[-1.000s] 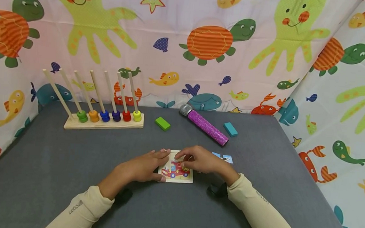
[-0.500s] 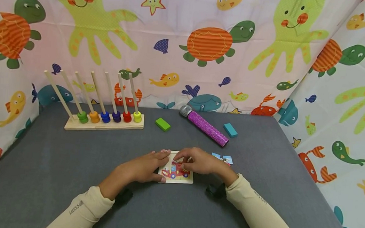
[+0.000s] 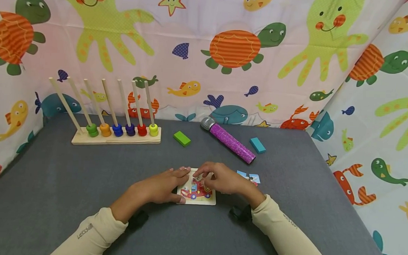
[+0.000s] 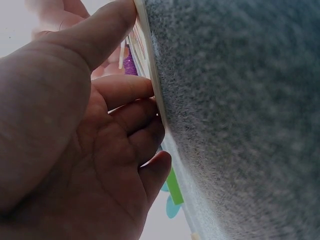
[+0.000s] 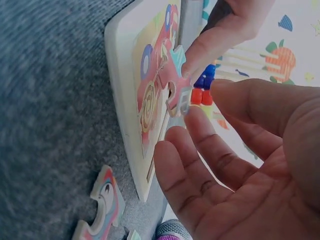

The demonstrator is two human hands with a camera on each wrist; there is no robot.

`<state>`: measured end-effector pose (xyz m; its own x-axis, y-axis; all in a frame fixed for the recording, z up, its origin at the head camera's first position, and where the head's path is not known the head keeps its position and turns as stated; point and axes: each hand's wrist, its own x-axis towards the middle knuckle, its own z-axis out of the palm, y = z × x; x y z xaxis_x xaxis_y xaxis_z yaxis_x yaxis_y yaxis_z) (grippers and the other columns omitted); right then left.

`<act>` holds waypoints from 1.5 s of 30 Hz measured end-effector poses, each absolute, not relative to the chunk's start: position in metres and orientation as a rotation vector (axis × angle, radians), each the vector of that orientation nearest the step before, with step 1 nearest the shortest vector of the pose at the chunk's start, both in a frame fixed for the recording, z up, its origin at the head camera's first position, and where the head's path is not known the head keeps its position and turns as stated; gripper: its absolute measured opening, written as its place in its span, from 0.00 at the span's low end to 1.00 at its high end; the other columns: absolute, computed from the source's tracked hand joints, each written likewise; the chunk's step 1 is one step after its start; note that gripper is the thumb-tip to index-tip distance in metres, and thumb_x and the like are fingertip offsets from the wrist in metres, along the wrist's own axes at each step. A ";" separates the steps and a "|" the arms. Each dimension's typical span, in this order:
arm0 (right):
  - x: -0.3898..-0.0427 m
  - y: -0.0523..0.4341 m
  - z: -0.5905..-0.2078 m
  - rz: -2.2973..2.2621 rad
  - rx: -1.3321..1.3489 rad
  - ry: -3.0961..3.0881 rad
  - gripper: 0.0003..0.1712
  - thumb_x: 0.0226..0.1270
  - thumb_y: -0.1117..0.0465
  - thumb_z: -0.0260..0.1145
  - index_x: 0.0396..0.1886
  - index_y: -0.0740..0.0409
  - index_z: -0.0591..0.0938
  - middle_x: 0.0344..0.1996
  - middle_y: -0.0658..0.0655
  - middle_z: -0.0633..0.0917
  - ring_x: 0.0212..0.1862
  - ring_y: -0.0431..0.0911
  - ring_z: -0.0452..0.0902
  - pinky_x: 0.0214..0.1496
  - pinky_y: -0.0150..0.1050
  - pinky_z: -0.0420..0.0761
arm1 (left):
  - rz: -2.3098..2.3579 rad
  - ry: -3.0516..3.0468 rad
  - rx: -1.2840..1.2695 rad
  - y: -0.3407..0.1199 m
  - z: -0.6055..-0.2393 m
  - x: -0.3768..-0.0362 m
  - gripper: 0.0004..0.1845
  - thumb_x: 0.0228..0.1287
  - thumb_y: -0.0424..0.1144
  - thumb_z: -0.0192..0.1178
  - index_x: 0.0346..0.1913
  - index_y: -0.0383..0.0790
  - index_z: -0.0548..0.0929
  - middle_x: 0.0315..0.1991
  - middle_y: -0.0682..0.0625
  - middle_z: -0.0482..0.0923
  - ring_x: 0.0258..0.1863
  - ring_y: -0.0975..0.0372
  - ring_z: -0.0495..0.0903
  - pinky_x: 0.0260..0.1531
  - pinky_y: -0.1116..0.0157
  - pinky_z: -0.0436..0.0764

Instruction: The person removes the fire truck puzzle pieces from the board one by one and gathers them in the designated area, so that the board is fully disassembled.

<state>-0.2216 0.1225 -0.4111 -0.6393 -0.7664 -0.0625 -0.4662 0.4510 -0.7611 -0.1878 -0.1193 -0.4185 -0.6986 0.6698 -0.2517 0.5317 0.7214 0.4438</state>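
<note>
A small wooden jigsaw board (image 3: 203, 201) with a red vehicle picture lies before me. My left hand (image 3: 160, 185) rests along its left edge, fingers extended, with the thumb at the near corner. Over the board's upper right is my right hand (image 3: 223, 179), index fingertip down at the picture. In the right wrist view a red and teal puzzle piece (image 5: 176, 75) sits tilted, raised a little off the board. A fingertip of the right hand touches its edge, while the thumb stays apart. Beyond the right hand lie loose puzzle pieces (image 3: 253, 178), partly hidden.
A wooden peg stand (image 3: 119, 139) with coloured rings stands at the back left. Behind the board lie a green block (image 3: 182, 138), a purple glitter microphone (image 3: 232, 143) and a blue block (image 3: 258, 145). A printed curtain (image 3: 197, 10) closes the back.
The right hand's fingertips have shifted slightly left over the board, and its thumb and index look a little more spread. The left hand stays in place.
</note>
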 end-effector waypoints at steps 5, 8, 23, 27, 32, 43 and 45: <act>-0.222 0.122 -0.412 -1.078 -1.060 2.316 0.15 0.69 0.68 0.62 0.54 0.59 0.82 0.49 0.55 0.81 0.47 0.47 0.77 0.49 0.41 0.79 | 0.480 2.532 0.930 -0.119 -0.417 -0.187 0.41 0.64 0.52 0.64 0.74 0.37 0.61 0.76 0.46 0.49 0.75 0.56 0.48 0.70 0.51 0.48; -0.223 0.121 -0.412 -1.085 -1.048 2.336 0.14 0.68 0.68 0.63 0.53 0.60 0.82 0.48 0.55 0.82 0.46 0.46 0.79 0.49 0.39 0.79 | 0.477 2.533 0.927 -0.119 -0.417 -0.187 0.41 0.64 0.52 0.64 0.74 0.37 0.61 0.76 0.47 0.49 0.75 0.56 0.48 0.70 0.52 0.48; -0.223 0.119 -0.412 -1.046 -1.016 2.249 0.11 0.71 0.66 0.62 0.50 0.58 0.84 0.41 0.47 0.84 0.39 0.41 0.77 0.45 0.37 0.78 | 0.459 2.527 0.913 -0.120 -0.418 -0.188 0.41 0.65 0.53 0.63 0.74 0.39 0.61 0.77 0.48 0.48 0.75 0.58 0.46 0.71 0.53 0.47; -0.219 0.116 -0.411 -1.051 -1.029 2.208 0.12 0.71 0.66 0.61 0.51 0.57 0.83 0.38 0.48 0.82 0.37 0.42 0.75 0.39 0.37 0.76 | 0.472 2.525 0.922 -0.120 -0.418 -0.188 0.41 0.65 0.53 0.63 0.74 0.38 0.61 0.77 0.48 0.48 0.75 0.57 0.46 0.71 0.53 0.47; -0.219 0.115 -0.412 -1.069 -1.022 2.216 0.12 0.71 0.66 0.60 0.51 0.57 0.83 0.35 0.51 0.82 0.35 0.41 0.75 0.37 0.35 0.75 | 0.485 2.523 0.921 -0.120 -0.417 -0.188 0.40 0.65 0.52 0.63 0.74 0.38 0.61 0.77 0.47 0.48 0.75 0.56 0.46 0.71 0.53 0.47; -0.218 0.130 -0.409 -1.064 -0.964 2.308 0.16 0.71 0.68 0.60 0.56 0.59 0.82 0.34 0.52 0.83 0.27 0.41 0.71 0.28 0.34 0.71 | 0.454 2.528 0.902 -0.118 -0.418 -0.189 0.41 0.65 0.53 0.63 0.74 0.38 0.61 0.77 0.49 0.48 0.75 0.58 0.46 0.71 0.54 0.47; -0.218 0.133 -0.409 -1.058 -0.958 2.318 0.16 0.71 0.68 0.59 0.56 0.60 0.82 0.32 0.54 0.83 0.23 0.40 0.69 0.24 0.34 0.70 | 0.456 2.525 0.903 -0.118 -0.418 -0.189 0.41 0.65 0.53 0.63 0.74 0.38 0.61 0.77 0.49 0.48 0.75 0.57 0.46 0.71 0.54 0.47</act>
<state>-0.2181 0.1334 -0.4089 -0.6764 -0.7317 -0.0847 -0.4156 0.4741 -0.7762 -0.1890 -0.1183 -0.4181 -0.7017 0.6578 -0.2736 0.5207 0.7356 0.4333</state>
